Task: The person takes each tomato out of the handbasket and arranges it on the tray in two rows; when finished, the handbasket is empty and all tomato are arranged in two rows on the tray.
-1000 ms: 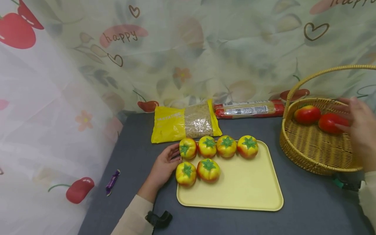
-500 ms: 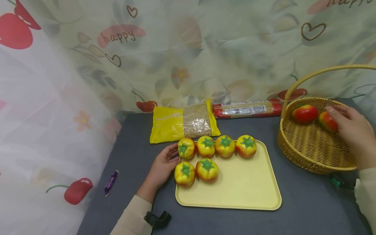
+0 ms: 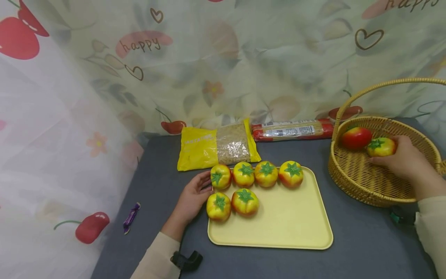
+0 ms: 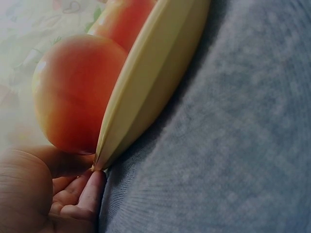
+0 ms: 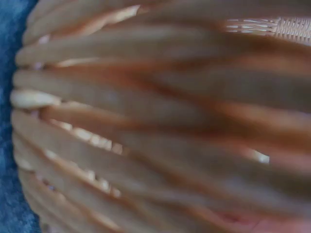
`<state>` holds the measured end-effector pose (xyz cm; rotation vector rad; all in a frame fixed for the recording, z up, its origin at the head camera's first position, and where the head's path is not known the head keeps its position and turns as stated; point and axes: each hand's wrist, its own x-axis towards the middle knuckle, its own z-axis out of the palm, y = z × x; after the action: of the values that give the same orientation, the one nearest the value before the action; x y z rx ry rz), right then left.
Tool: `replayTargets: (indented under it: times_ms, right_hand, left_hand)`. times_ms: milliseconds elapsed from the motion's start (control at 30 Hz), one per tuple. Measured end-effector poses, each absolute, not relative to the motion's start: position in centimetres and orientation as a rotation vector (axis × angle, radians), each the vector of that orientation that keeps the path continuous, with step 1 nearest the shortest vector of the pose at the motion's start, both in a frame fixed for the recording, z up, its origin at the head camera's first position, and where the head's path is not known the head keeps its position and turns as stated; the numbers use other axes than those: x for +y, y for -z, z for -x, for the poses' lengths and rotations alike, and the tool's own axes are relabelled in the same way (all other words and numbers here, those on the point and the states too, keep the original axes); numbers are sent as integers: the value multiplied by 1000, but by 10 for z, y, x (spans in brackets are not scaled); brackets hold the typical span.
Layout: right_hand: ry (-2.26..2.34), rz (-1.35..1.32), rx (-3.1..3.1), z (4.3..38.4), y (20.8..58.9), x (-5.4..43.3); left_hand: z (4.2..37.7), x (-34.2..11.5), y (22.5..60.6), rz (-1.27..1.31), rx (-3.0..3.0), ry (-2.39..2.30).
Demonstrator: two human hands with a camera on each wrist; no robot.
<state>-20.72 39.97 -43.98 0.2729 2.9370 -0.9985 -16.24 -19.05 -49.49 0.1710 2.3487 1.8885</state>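
Note:
My left hand (image 3: 191, 197) holds the left rim of a pale yellow tray (image 3: 289, 228); in the left wrist view its fingers (image 4: 90, 194) meet at the tray's edge, beside a red-orange tomato (image 4: 77, 97). On the tray sit several yellow-and-red tomatoes with green star-shaped tops, in a back row and a front pair (image 3: 245, 202). Inside the wicker basket (image 3: 348, 190), my right hand (image 3: 405, 157) grips another tomato (image 3: 383, 147), its green top turned left. A redder tomato (image 3: 356, 138) lies beside it. Woven basket wall (image 5: 121, 97) fills the right wrist view, blurred.
Behind the tray lie a yellow bag of grain-like food (image 3: 217, 145) and a red-ended pack of noodles (image 3: 292, 130). A purple-wrapped candy (image 3: 131, 218) is on the dark table at left. The basket's tall handle (image 3: 379, 87) arches over its opening.
The right hand has reached down into the basket and taken hold of the right-hand tomato, turning it so its green top shows. The left hand and tray stay put.

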Motion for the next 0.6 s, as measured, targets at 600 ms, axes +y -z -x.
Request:
replayTargets:
  times_ms: [600]
  right_hand:
    - [1094,-247,3041,206,429,394]
  left_hand:
    - [162,-191,494,-148,2350,-1886]
